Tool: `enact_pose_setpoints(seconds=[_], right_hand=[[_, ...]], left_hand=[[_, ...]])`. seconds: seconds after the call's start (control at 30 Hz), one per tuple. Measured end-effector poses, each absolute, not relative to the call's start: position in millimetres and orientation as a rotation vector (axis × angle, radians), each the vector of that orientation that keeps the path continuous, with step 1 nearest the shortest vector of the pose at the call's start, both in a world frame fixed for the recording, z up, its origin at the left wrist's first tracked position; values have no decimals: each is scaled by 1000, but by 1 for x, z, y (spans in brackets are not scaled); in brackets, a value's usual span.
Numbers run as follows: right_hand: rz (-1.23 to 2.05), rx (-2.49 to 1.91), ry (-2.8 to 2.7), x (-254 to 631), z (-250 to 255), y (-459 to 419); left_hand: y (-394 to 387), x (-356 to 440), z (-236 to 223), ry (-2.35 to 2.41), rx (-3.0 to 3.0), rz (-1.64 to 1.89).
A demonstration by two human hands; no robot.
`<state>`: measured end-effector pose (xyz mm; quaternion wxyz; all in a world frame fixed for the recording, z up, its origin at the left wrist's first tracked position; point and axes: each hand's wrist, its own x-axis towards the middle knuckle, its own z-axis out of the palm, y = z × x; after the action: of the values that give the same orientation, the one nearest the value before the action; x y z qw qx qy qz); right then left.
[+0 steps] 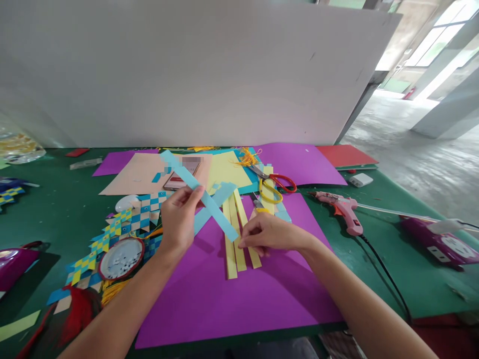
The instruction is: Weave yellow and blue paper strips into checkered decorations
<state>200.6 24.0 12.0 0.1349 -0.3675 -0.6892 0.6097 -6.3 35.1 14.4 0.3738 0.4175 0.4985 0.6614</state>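
Green felt-like cloth covers the table (67,209), and most of it is crowded. At the far left of the frame lie a purple object (15,259) and, a little inward, finished checkered paper weaves (123,224) in blue, yellow and white, with a round dish of small bits (120,258) set on them.

The left hand (178,219), left of centre, pinches a long light-blue paper strip (200,194) between thumb and fingers; the strip runs slantwise from the upper left down to the centre, crossing a second blue strip (215,207). Its lower end meets the right hand (267,233), whose fingertips close on that end and press near three yellow paper strips (236,234) lying side by side on the purple sheet (232,299).

By the look of it, the step in hand is threading the blue strip across the yellow ones. The next move would call for lifting alternate yellow strips while keeping them parallel and sliding the blue one square to them.

Right of centre sit red-and-yellow scissors (275,184), then a pink glue gun (342,207) whose black cord (385,274) trails toward the near edge, and a purple power strip (441,242) at the far right. Open room is chiefly the bare lower half of the purple sheet; its front edge runs close to the table's near edge, so strips pushed that way could slip off.
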Motion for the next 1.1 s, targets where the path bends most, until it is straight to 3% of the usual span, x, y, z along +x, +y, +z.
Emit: enact_pose_setpoints(seconds=[0.33, 0.63, 1.1], right_hand=[[1326, -1094, -1530, 189, 22, 26], [1527, -1032, -1406, 178, 22, 19], [1705, -1088, -1282, 168, 15, 13]], left_hand=[[14, 11, 11, 1292, 1283, 1461], [5, 19, 5, 1259, 1426, 1281], [6, 20, 6, 1354, 1446, 1319]])
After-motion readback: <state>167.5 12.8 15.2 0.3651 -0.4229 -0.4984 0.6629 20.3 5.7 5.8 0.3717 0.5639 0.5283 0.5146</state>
